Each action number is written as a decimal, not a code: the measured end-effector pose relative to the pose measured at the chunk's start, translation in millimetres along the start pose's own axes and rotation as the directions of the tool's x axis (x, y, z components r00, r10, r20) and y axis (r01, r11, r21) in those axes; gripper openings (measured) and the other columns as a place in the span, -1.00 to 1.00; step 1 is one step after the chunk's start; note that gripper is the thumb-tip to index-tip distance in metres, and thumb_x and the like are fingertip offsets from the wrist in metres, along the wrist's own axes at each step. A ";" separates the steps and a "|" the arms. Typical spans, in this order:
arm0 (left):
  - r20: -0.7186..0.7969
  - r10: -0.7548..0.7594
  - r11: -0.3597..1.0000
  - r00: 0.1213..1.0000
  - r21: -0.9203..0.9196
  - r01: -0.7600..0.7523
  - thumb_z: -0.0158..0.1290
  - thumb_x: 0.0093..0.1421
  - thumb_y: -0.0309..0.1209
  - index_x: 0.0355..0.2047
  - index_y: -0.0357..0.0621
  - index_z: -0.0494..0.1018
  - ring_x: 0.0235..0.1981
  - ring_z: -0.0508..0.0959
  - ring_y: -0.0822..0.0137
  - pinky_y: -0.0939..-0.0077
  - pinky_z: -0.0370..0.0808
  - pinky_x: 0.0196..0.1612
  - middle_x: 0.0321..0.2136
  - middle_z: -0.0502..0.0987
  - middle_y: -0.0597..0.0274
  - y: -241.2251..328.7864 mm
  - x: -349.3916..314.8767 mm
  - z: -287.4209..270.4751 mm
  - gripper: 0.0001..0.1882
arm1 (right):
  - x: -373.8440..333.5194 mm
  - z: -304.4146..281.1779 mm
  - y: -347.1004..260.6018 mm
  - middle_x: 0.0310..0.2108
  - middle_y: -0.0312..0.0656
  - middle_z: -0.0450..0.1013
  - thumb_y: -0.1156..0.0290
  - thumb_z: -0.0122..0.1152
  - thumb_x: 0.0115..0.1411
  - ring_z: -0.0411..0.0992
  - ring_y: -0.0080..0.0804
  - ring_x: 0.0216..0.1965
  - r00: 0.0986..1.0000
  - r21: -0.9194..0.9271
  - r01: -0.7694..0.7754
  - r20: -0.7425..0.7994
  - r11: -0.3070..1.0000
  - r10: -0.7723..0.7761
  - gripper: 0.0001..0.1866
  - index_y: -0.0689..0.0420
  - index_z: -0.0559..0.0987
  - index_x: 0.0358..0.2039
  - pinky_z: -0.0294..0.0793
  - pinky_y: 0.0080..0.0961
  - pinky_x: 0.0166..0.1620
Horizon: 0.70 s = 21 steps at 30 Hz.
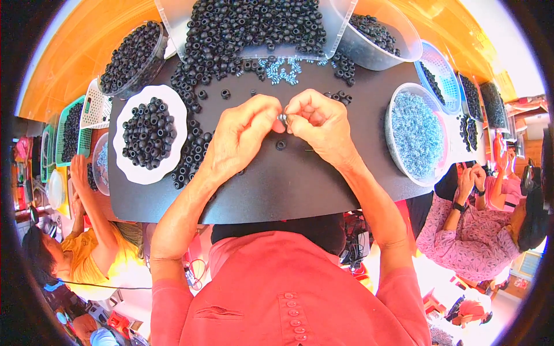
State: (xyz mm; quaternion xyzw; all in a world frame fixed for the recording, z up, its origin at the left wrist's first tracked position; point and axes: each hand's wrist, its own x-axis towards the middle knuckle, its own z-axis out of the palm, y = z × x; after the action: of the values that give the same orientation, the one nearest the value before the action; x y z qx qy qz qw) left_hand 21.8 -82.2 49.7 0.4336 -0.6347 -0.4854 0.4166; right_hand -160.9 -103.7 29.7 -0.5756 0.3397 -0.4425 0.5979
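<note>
Red shirt [288, 288] is filling the near edge, both forearms reaching up over the black work board [277, 184]. Left hand [242, 135] and right hand [320, 127] are meeting fingertip to fingertip at board centre, both pinching closed on one small part [283, 119] between them; its long axis cannot be told. A loose black ring [280, 145] is lying just below the pinch, about equally near each hand.
</note>
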 end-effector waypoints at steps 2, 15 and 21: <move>-0.013 0.045 0.995 0.999 0.095 -0.043 0.01 0.20 -0.51 -0.26 -0.32 0.41 -0.43 0.51 0.36 0.45 0.45 -0.31 -0.52 0.51 0.20 1.2 -0.5 1.8 -0.87 | 1.5 1.4 1.5 -0.43 -0.32 0.45 0.66 0.11 0.11 0.40 -0.67 -0.42 1.000 0.075 -0.001 -0.010 0.997 0.002 -0.91 0.21 0.47 -0.35 0.40 -0.71 -0.36; 0.014 0.097 0.984 0.995 0.148 -0.098 -0.01 0.19 -0.54 -0.22 -0.29 0.41 -0.41 0.53 0.13 0.35 0.47 -0.29 -0.49 0.49 0.04 -3.7 -0.3 2.3 -0.85 | -1.3 5.8 -6.5 -0.45 -0.35 0.44 0.65 0.12 0.10 0.39 -0.69 -0.42 0.999 -0.009 0.000 -0.042 1.000 -0.001 -0.91 0.21 0.47 -0.37 0.38 -0.72 -0.37; 0.017 0.134 0.980 0.991 0.148 -0.135 0.01 0.15 -0.58 -0.21 -0.30 0.40 -0.41 0.54 0.19 0.35 0.47 -0.29 -0.48 0.50 0.05 -2.3 -0.9 1.1 -0.82 | 2.7 -0.1 0.4 -0.46 -0.36 0.45 0.63 0.13 0.11 0.40 -0.71 -0.43 0.999 0.054 -0.039 -0.024 0.998 0.041 -0.93 0.21 0.47 -0.37 0.39 -0.74 -0.36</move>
State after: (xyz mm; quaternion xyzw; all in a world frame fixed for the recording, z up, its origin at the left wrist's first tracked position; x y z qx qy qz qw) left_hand 21.3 -81.3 47.2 0.4182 -0.6984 -0.4089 0.4126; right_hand -159.8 -106.3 29.6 -0.5467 0.3466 -0.4466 0.6177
